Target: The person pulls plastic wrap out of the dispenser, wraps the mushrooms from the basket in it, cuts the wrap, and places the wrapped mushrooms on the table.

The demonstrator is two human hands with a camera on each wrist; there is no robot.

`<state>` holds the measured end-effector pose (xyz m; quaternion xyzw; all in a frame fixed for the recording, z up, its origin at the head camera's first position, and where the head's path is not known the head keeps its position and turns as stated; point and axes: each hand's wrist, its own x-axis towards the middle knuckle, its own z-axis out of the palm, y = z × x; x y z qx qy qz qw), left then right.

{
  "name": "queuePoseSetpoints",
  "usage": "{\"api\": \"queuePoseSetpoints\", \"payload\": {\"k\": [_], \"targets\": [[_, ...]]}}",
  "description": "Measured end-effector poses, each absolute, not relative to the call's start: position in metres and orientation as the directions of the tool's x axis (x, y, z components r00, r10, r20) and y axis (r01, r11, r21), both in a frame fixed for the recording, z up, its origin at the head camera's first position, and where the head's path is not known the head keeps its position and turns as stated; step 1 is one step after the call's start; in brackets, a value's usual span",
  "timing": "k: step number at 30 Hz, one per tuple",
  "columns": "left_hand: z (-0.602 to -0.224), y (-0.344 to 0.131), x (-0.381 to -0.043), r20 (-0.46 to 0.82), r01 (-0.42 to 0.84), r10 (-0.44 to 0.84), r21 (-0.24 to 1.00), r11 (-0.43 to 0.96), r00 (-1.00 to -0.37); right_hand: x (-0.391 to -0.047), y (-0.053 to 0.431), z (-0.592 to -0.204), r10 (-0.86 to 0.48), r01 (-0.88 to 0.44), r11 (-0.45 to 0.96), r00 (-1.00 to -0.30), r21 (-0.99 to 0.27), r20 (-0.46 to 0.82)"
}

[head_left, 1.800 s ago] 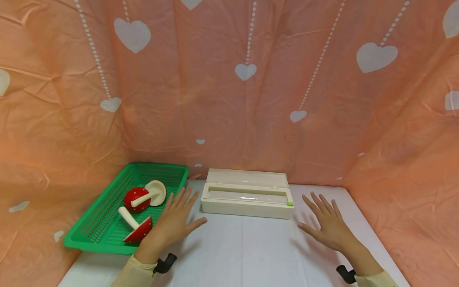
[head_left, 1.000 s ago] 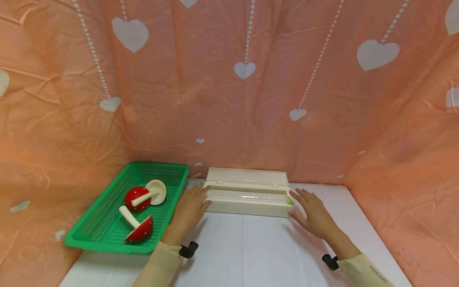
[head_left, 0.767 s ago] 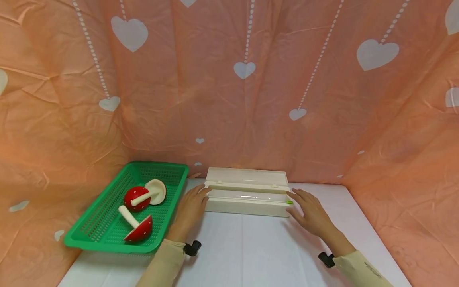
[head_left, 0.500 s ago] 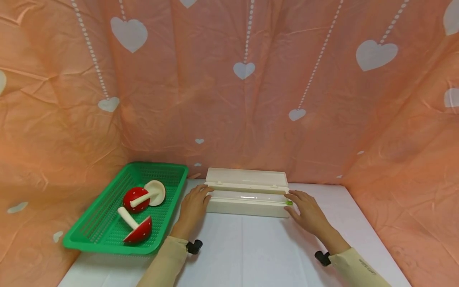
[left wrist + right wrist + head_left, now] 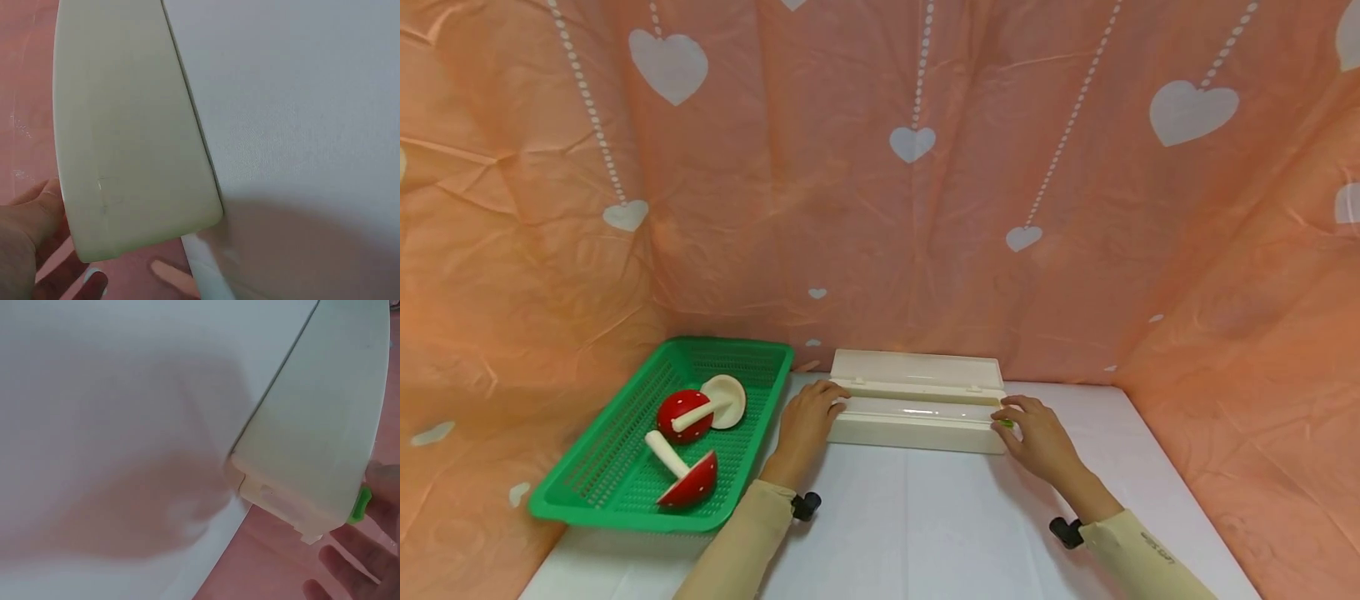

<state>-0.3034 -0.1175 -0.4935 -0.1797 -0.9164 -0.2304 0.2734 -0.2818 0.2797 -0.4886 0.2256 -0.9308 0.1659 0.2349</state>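
A cream plastic wrap dispenser (image 5: 917, 435), long and box-shaped, lies on the table with its lid (image 5: 917, 367) raised at the back. A clear, shiny strip runs along its top. My left hand (image 5: 805, 425) curls over the left end, thumb at the front lip and fingers behind it; the left wrist view shows the thumb (image 5: 50, 200) against the edge. At the right end, my right hand (image 5: 1041, 442) bends thumb and forefinger together at the lip, right by a small green slider (image 5: 360, 504). Whether film lies between those fingertips I cannot tell.
Left of the dispenser stands a green mesh basket (image 5: 625, 518) holding red-capped toy mushrooms (image 5: 692, 479) with white dots and pale stems. White cloth (image 5: 910, 533) covers the table. A pink heart-print curtain (image 5: 850, 208) rises behind and along both sides.
Both hands came from spread-fingered poses beside the dispenser to its two ends. Their fingers bent and closed in on the front lip. The mushrooms and basket stay put.
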Motion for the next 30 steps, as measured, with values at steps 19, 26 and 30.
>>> {"api": "queuePoseSetpoints", "payload": {"k": [19,26,30], "targets": [[-0.497,-0.112,-0.311,0.570,0.371,0.100,0.381,0.847,-0.815,-0.287,0.272,-0.483,-0.261,-0.443,0.860,-0.807,-0.252,0.529],[-0.497,-0.110,-0.312,0.567,0.340,0.041,0.433,0.835,-0.823,-0.291,0.272,-0.489,-0.225,-0.467,0.819,-0.796,-0.333,0.562],[-0.498,-0.110,-0.314,0.581,0.333,0.014,0.447,0.830,-0.814,-0.297,0.271,-0.490,-0.196,-0.483,0.796,-0.776,-0.364,0.599]]}}
